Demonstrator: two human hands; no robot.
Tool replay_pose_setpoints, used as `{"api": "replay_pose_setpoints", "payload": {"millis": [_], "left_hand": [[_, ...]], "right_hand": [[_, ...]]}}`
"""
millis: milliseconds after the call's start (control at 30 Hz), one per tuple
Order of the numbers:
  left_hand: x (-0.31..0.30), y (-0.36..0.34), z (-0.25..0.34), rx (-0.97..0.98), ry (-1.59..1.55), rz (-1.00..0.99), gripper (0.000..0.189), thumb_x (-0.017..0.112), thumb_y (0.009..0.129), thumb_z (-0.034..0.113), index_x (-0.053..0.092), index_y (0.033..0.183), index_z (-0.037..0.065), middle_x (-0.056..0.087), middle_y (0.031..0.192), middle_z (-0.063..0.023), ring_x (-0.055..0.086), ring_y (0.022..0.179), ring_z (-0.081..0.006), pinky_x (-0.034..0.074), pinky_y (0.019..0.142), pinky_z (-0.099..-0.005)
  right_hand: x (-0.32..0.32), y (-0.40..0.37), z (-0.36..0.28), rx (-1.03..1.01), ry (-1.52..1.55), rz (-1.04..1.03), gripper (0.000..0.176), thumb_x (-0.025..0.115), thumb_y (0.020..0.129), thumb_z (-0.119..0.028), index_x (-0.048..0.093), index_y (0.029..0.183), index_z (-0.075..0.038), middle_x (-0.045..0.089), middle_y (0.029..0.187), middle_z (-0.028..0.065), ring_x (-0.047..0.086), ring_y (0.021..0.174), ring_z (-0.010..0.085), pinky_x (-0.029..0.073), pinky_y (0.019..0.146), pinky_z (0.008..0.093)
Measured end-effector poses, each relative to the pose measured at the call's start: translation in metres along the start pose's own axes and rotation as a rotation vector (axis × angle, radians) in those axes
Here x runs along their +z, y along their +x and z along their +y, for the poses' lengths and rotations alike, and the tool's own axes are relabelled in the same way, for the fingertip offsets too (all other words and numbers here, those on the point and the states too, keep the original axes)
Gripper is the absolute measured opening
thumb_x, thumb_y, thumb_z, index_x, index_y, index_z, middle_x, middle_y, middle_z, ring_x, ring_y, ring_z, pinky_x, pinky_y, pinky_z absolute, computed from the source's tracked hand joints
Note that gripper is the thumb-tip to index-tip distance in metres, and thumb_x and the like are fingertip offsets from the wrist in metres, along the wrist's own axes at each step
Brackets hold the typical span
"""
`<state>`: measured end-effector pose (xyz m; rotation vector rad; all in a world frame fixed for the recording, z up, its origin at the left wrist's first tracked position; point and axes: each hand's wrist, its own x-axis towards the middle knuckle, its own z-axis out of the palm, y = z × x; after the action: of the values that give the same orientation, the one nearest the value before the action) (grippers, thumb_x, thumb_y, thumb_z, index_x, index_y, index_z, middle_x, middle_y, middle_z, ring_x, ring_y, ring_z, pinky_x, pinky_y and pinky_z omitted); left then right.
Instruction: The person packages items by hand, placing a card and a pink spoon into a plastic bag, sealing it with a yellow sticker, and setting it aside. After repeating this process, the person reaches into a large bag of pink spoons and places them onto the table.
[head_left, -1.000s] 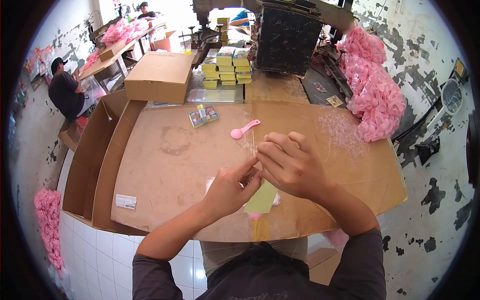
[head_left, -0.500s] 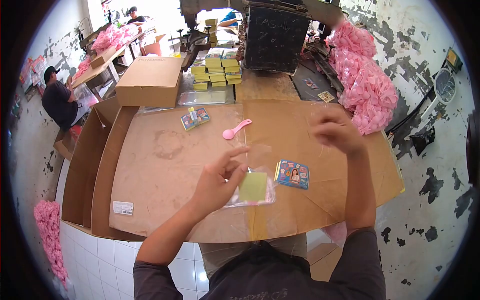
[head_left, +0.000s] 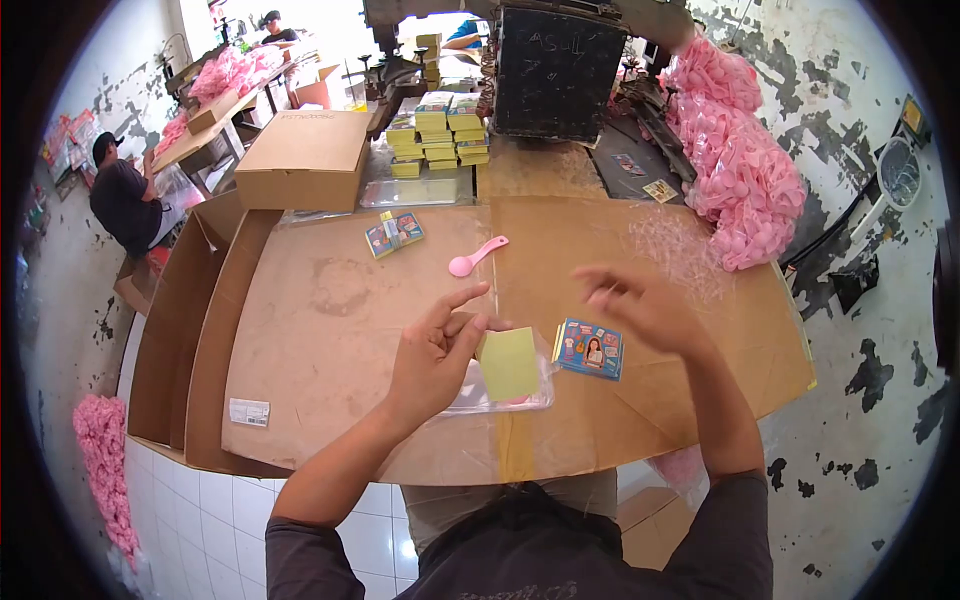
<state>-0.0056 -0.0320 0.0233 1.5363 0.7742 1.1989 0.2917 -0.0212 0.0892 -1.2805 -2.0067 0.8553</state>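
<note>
My left hand (head_left: 437, 358) pinches the edge of a yellow-green card (head_left: 510, 364), held above clear plastic bags (head_left: 470, 397) near the table's front edge. My right hand (head_left: 637, 303) hangs in the air, blurred, with its fingers apart and nothing visible in it. Just below it lies a stack of blue printed cards (head_left: 592, 350) with a picture of a person. Farther back are a pink spoon (head_left: 478, 257) and a banded pack of cards (head_left: 395, 235).
Thin clear plastic pieces (head_left: 682, 255) lie at the right. Behind stand a closed cardboard box (head_left: 303, 160), stacked card packs (head_left: 437, 130), a black machine box (head_left: 553, 75) and a heap of pink items (head_left: 742, 160). A person (head_left: 125, 205) sits at the far left.
My right hand has moved left and down, toward the blue cards, and its fingers have spread. Thin clear plastic now shows on the table at the right. My left hand still holds the card.
</note>
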Motion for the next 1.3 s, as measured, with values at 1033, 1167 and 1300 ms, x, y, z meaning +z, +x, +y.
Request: {"api": "replay_pose_setpoints", "payload": {"millis": [1033,1167,1300], "left_hand": [[-0.016,-0.001,-0.006,-0.127,-0.102,-0.099,0.025,0.061,0.103,0.003,0.072,0.124,-0.003,0.076,0.113,-0.0098,0.070,0.100,-0.0127,0.057,0.090,-0.0292],[-0.017,0.001,-0.013,-0.225,-0.245,-0.120,0.026,0.062,0.104,0.006,0.070,0.126,-0.004,0.075,0.114,-0.0121,0.071,0.101,-0.0154,0.059,0.092,-0.0321],[-0.014,0.002,-0.012,-0.226,-0.046,-0.121,0.026,0.061,0.105,0.007,0.069,0.127,-0.004,0.075,0.114,-0.0118,0.071,0.103,-0.0155,0.060,0.092,-0.0324]], "right_hand": [[0.052,0.017,0.018,-0.114,0.512,-0.130,0.018,0.066,0.096,-0.001,0.078,0.109,0.000,0.070,0.099,0.0041,0.065,0.084,0.0096,0.052,0.077,0.0256],[0.053,0.016,0.020,-0.126,0.400,-0.113,0.016,0.067,0.096,-0.003,0.078,0.108,0.001,0.069,0.102,0.0043,0.065,0.088,0.0094,0.052,0.078,0.0261],[0.061,0.018,0.028,-0.116,0.475,-0.113,0.019,0.070,0.096,-0.004,0.075,0.113,0.002,0.069,0.103,0.0043,0.064,0.090,0.0091,0.052,0.078,0.0261]]}}
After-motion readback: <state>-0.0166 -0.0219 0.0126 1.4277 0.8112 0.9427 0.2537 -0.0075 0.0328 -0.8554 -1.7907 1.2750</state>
